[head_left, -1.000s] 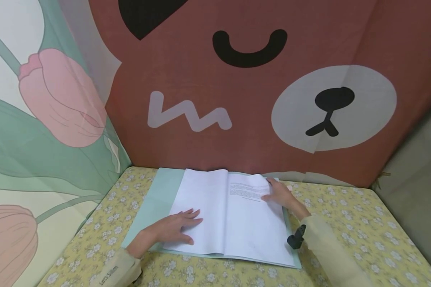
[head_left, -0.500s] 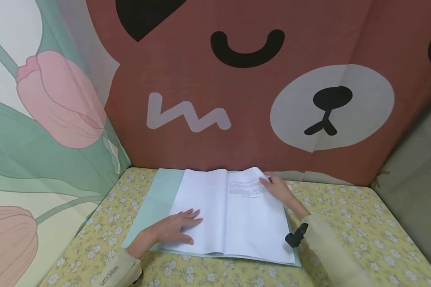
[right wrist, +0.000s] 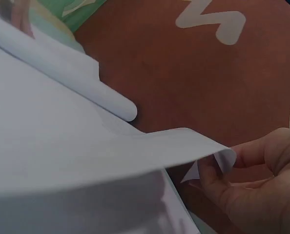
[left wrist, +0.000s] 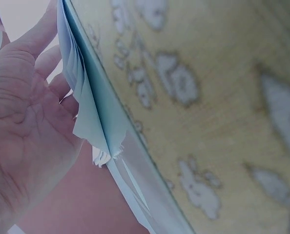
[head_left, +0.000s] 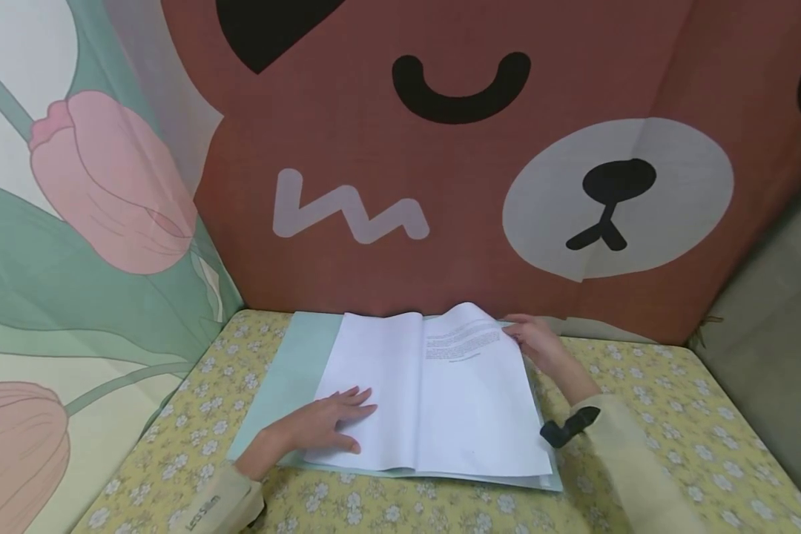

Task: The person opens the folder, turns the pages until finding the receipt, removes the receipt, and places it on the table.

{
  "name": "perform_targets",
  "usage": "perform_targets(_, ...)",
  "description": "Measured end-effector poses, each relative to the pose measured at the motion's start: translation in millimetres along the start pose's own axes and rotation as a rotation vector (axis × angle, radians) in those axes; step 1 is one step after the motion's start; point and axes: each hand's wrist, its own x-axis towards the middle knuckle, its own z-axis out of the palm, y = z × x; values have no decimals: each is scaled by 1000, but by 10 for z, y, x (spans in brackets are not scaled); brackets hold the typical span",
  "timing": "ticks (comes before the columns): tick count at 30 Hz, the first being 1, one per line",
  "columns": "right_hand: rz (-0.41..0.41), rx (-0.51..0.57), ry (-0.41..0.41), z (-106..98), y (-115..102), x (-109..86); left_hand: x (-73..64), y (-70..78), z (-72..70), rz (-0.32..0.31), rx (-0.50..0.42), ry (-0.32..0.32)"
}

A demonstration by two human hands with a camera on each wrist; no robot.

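Observation:
A mint-green folder (head_left: 285,371) lies spread on the table with white pages in it. My left hand (head_left: 323,424) rests on the blank left page (head_left: 374,371), fingers straight and spread. In the left wrist view, the left hand's palm (left wrist: 28,122) is beside the stacked edges of the folder (left wrist: 103,107). At the far right corner, my right hand (head_left: 541,345) pinches the printed right page (head_left: 474,415), which is bowed upward along its top edge. The right wrist view shows the page (right wrist: 111,161) lifted, its corner curling at the thumb and fingers of the right hand (right wrist: 257,190).
A yellow floral cloth (head_left: 654,415) covers the table. Right behind the folder rises a fabric backdrop (head_left: 347,274) with a brown bear print. A tulip-print panel (head_left: 107,311) closes off the left side. Dark straps with a small camera (head_left: 567,426) sit on the right sleeve.
My right hand has drawn the page's far corner up and then shifted right to its edge. The page's top bows higher. My left hand has stayed in place.

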Motion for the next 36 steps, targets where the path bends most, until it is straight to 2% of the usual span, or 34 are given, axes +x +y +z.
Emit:
perform_targets(9,118,226,-26,-28,-142,-42,5,21,-3,-10,-11,0)
perform_targets(14,145,369,-70,28,-194,-48,16,26,2,-5,-12,-2)
perform_targets(19,144,406,-68,128,-241,-45,28,17,0,1,-7,-4)
perform_targets(25,121,428,-52,378,-299,-27,17,-44,8,-12,-18,2)
perform_targets(31,77,502,-79,580,-333,-42,17,-10,11,11,-15,-1)
perform_targets(36,35,572,-127,785,-337,-56,12,22,3,-8,-11,2)
